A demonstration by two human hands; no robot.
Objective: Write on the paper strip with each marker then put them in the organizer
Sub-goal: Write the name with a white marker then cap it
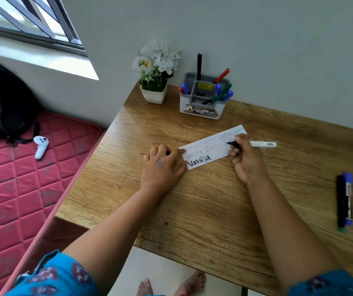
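Observation:
A white paper strip (209, 154) lies on the wooden table (203, 206), covered with faint red and green words and one bold black word. My right hand (244, 159) grips a white-barrelled black marker (261, 144), uncapped, its tip touching the strip's right part. My left hand (160, 165) presses the strip's left end with index finger and thumb, and a small black cap (168, 152) shows under its curled fingers. Two capped markers, a dark one (340, 201) and a blue one (348, 199), lie side by side at the table's right edge. The grey-and-white organizer (201, 108) holds several markers.
A white pot of white flowers (155, 82) stands left of the organizer, against the wall. Left of the table is a red quilted mattress (21, 184) with a white controller (40, 146) and a black bag (2, 103). My bare feet (171, 285) show below the table's front edge.

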